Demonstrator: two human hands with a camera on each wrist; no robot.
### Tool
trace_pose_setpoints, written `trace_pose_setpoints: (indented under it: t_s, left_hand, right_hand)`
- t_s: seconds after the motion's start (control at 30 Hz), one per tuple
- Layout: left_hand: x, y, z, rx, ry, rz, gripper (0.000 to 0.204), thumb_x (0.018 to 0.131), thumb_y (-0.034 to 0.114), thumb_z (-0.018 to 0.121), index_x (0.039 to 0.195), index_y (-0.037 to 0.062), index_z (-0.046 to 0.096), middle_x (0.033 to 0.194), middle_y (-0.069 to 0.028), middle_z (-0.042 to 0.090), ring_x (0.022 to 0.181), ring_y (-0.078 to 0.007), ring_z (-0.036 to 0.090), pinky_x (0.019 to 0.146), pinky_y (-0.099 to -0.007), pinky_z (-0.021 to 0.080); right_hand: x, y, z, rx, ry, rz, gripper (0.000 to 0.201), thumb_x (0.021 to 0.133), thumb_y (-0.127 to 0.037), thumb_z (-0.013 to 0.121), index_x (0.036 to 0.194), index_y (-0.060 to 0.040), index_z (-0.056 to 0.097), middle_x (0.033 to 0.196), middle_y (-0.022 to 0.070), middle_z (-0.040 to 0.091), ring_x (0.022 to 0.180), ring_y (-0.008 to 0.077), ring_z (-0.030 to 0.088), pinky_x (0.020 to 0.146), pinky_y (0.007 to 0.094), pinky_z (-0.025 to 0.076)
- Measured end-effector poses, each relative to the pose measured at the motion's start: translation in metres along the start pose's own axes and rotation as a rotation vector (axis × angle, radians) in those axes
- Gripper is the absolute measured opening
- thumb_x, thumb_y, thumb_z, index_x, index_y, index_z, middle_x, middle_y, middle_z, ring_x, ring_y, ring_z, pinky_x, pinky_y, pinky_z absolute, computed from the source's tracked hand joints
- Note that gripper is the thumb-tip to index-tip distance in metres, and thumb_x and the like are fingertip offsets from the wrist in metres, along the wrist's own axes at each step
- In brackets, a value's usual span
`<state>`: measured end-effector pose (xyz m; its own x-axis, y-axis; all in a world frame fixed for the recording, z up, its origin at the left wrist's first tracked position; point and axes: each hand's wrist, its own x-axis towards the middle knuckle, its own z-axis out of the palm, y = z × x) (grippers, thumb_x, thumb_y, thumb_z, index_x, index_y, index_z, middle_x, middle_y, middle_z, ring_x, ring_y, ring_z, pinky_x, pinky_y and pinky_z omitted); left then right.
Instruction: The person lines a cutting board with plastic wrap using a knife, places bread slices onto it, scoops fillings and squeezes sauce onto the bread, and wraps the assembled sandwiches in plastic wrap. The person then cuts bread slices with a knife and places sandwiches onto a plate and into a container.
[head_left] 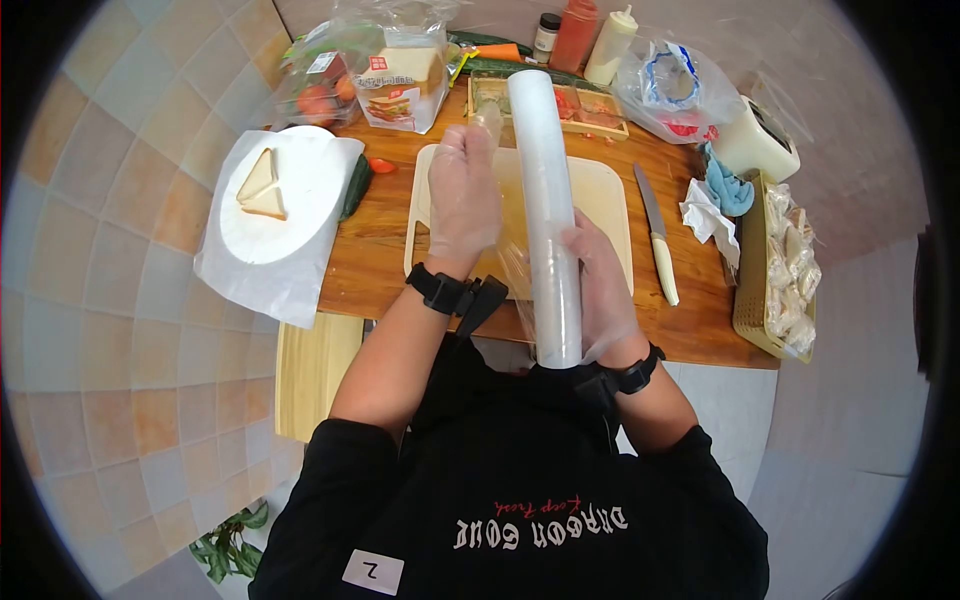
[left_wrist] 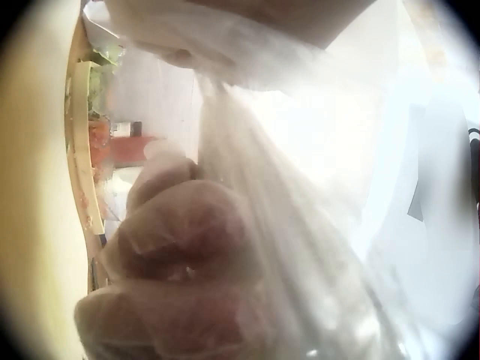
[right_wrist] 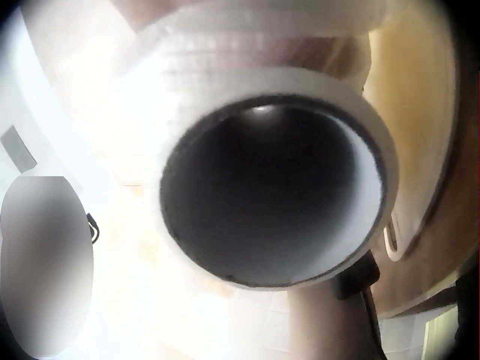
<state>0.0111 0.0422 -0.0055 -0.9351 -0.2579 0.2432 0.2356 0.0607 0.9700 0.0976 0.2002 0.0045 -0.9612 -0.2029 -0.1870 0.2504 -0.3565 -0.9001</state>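
Observation:
A long roll of clear plastic film [head_left: 545,220] stands tilted over the cutting board [head_left: 600,190] in the head view. The gloved right hand [head_left: 605,285] grips its lower half, thumb across the front. Curled fingers of the gloved left hand [head_left: 464,195] pinch the film's loose end, left of the roll; a thin sheet stretches between them. In the left wrist view the left hand [left_wrist: 180,255] holds gathered film [left_wrist: 262,202]. The right wrist view looks into the hollow end of the roll [right_wrist: 382,172]; the right hand's fingers are mostly hidden there.
A plate [head_left: 250,235] with cut sandwich pieces [head_left: 262,190] lies at left. Right of the board are a knife [head_left: 655,235], a blue cloth [head_left: 728,187] and a basket [head_left: 750,300] of wrapped items. Bread [head_left: 402,85], a divided tray [head_left: 600,128] and bottles [head_left: 610,45] stand behind.

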Motion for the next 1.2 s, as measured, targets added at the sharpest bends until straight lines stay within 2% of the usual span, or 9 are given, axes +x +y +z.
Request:
trace_pose_setpoints:
  t_s: [0.07,0.27,0.33,0.67,0.83,1.0,1.07,1.13,1.2]
  left_hand:
    - [0.001,0.007,-0.003,0.038,0.0,-0.057,0.038,0.112,0.03,0.046,0.099,-0.0026,0.059,0.079,-0.0106,0.058,0.075,-0.0181,0.054,0.072,-0.0367,0.048]
    - [0.012,0.003,-0.012,0.176,0.033,0.062,0.039,0.111,0.028,0.045,0.096,-0.0049,0.058,0.081,-0.0213,0.059,0.075,-0.0308,0.056,0.076,-0.0431,0.047]
    - [0.013,0.005,-0.016,0.191,0.03,0.051,0.039,0.111,0.028,0.045,0.096,-0.0049,0.058,0.082,-0.0216,0.059,0.076,-0.0319,0.057,0.076,-0.0435,0.048]
    - [0.017,-0.007,-0.021,0.269,0.015,0.038,0.039,0.111,0.029,0.045,0.1,-0.0047,0.059,0.085,-0.0248,0.063,0.081,-0.0398,0.06,0.079,-0.0454,0.048]
    - [0.021,-0.013,-0.024,0.238,-0.006,0.044,0.04,0.112,0.03,0.045,0.1,-0.005,0.059,0.085,-0.0254,0.062,0.081,-0.0393,0.06,0.079,-0.0457,0.048]
    - [0.021,-0.022,-0.029,0.251,-0.017,0.027,0.039,0.111,0.03,0.046,0.108,-0.0057,0.06,0.089,-0.0237,0.063,0.081,-0.0372,0.06,0.081,-0.0448,0.049]
    - [0.001,-0.017,-0.034,0.036,-0.006,-0.138,0.038,0.111,0.034,0.048,0.116,-0.0003,0.062,0.1,-0.0104,0.064,0.084,-0.0195,0.059,0.079,-0.0372,0.05]
    - [-0.028,-0.025,-0.04,0.099,0.157,0.254,0.039,0.106,0.037,0.059,0.123,0.0019,0.059,0.103,-0.0109,0.063,0.085,-0.0224,0.061,0.079,-0.0372,0.051]
    - [-0.055,-0.009,-0.053,0.338,0.123,0.651,0.041,0.095,0.036,0.074,0.117,0.003,0.064,0.1,-0.0116,0.064,0.082,-0.0263,0.061,0.075,-0.0371,0.051]
  right_hand:
    - [0.003,0.002,0.001,0.13,-0.012,0.062,0.044,0.097,-0.022,0.066,0.134,0.0003,0.056,0.108,0.0055,0.064,0.093,0.0111,0.06,0.085,0.0263,0.05]
    - [0.019,0.014,0.006,-0.153,0.011,-0.08,0.042,0.096,-0.024,0.069,0.13,-0.0008,0.058,0.105,0.0056,0.065,0.09,0.0124,0.063,0.081,0.0281,0.052]
    - [0.02,0.008,0.007,-0.047,0.055,0.029,0.043,0.095,-0.023,0.069,0.129,0.0004,0.06,0.102,0.0064,0.067,0.086,0.0132,0.064,0.078,0.0284,0.053]
    - [0.023,0.0,-0.004,-0.153,0.005,0.019,0.044,0.099,-0.032,0.059,0.128,0.0011,0.062,0.104,0.0117,0.072,0.089,0.0157,0.067,0.079,0.0295,0.054]
    - [0.021,0.004,-0.004,0.094,0.027,0.072,0.04,0.1,-0.032,0.059,0.121,0.0015,0.064,0.093,0.0087,0.069,0.08,0.0153,0.066,0.072,0.0283,0.054]
    - [0.023,0.001,-0.008,0.028,0.008,0.061,0.043,0.103,-0.038,0.053,0.122,-0.0011,0.064,0.095,0.0112,0.07,0.081,0.019,0.068,0.076,0.0324,0.056]
    - [0.02,-0.009,-0.004,0.002,0.035,0.074,0.042,0.103,-0.037,0.055,0.123,-0.0017,0.063,0.095,0.0107,0.07,0.081,0.0189,0.068,0.075,0.0326,0.056]
    - [0.021,-0.016,0.001,-0.026,0.16,0.055,0.044,0.098,-0.033,0.064,0.127,0.0003,0.063,0.095,0.0069,0.067,0.082,0.0152,0.065,0.074,0.0287,0.053]
    - [0.018,-0.025,0.004,-0.007,0.174,0.029,0.045,0.097,-0.031,0.066,0.129,0.0006,0.063,0.096,0.0066,0.067,0.083,0.0148,0.065,0.075,0.0286,0.053]
